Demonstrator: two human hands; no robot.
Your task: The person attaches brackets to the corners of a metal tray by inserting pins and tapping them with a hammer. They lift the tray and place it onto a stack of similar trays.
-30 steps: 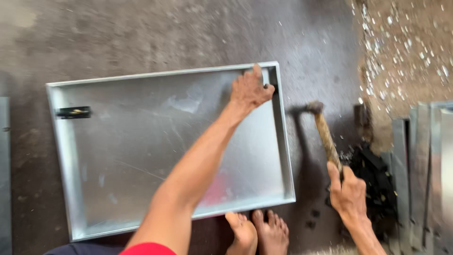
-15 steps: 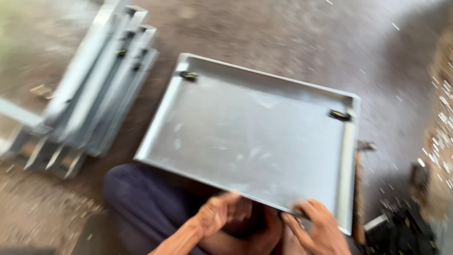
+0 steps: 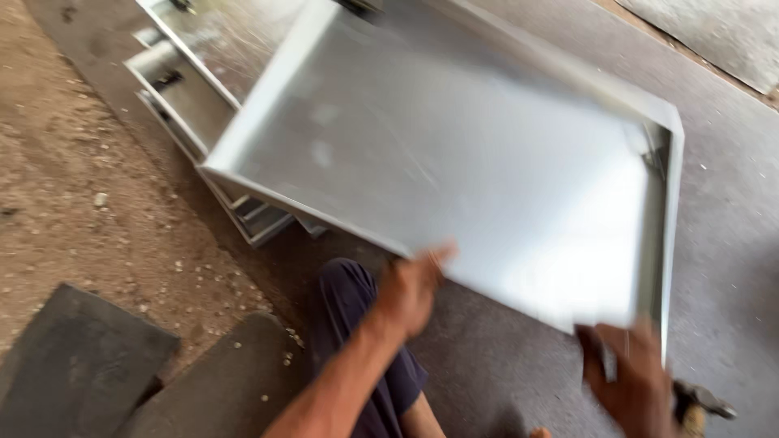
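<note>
Large shallow tray of grey sheet metal with folded rims (image 3: 454, 154) was held tilted above the concrete floor (image 3: 730, 203), near edge gripped by both hands. Left hand (image 3: 414, 288) was closed on the near rim; right hand (image 3: 633, 381) was clamped on the near right corner. Judged light but broad, stiff yet prone to flexing, smooth, sharp-edged; rims best taken well apart. Stack of similar grey metal trays (image 3: 195, 105) was noted behind. Compared with half a second before, the tray was raised and swung nearer the stack.
</note>
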